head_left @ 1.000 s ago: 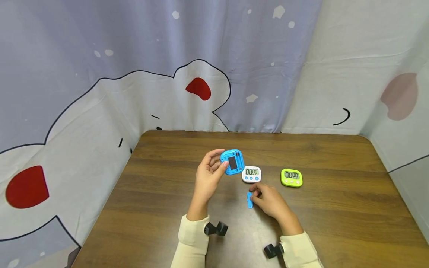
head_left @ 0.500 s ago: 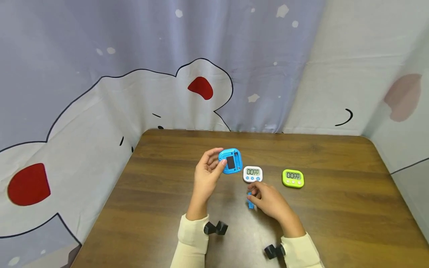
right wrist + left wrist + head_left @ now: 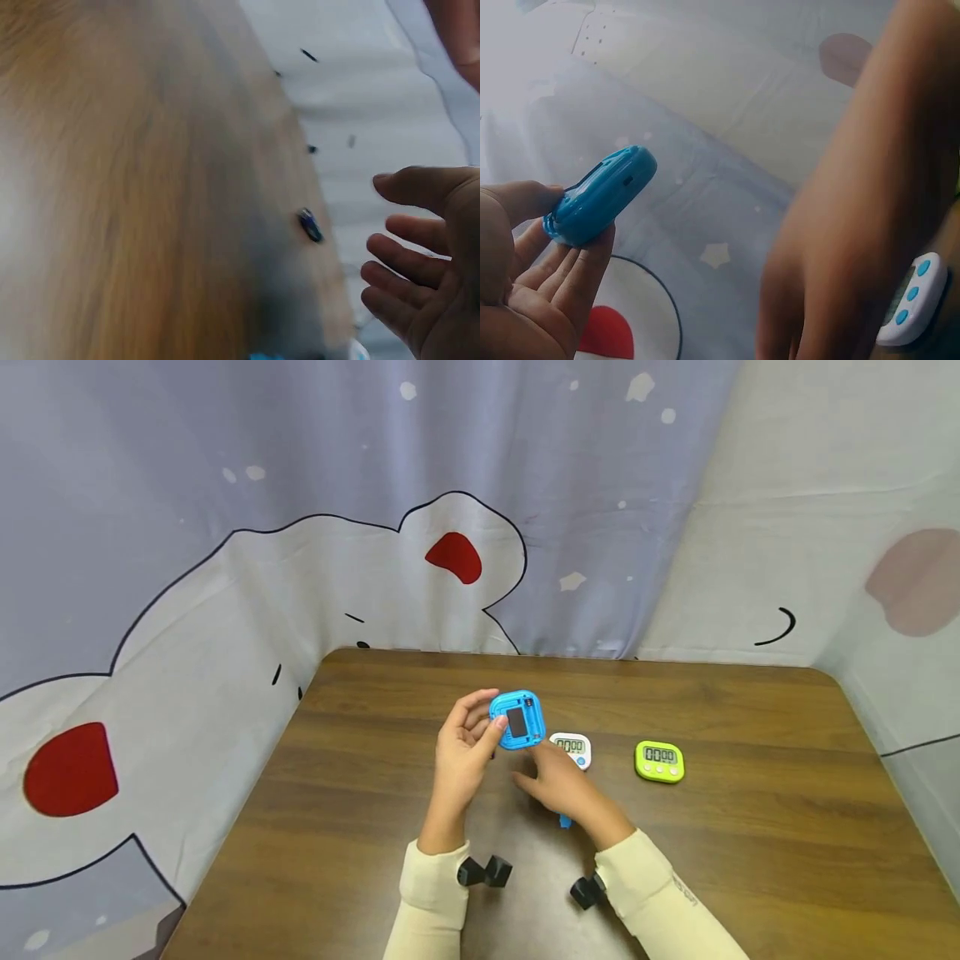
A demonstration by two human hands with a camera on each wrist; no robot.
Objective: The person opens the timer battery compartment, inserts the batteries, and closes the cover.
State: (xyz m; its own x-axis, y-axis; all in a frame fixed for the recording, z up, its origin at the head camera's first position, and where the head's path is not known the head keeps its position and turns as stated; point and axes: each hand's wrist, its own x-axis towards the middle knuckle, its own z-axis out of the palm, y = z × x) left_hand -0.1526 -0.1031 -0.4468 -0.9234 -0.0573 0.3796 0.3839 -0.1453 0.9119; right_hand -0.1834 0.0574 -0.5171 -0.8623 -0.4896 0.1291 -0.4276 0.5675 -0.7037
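My left hand (image 3: 467,747) holds up a blue digital timer (image 3: 529,737), thumb on its face and fingers behind it. The timer's back is toward me, showing a dark rectangle and a bare battery slot; the left wrist view shows the timer (image 3: 604,196) edge-on. My right hand (image 3: 566,785) is over the table, its fingertips passing behind the timer. In the right wrist view the right hand (image 3: 431,262) has its fingers spread apart with nothing between them. A small blue cover (image 3: 565,821) lies on the table, mostly hidden beneath the right hand.
A white timer (image 3: 573,747) lies partly covered by the right hand. Farther right is a green timer (image 3: 660,762). A small dark, blurred cylinder (image 3: 309,225) lies on the wooden table (image 3: 150,225) in the right wrist view. A patterned curtain (image 3: 360,577) hangs behind the table.
The right hand has let go of the blue cover and moved forward and left, toward the space behind the blue timer. The left hand has stayed nearly still with the timer.
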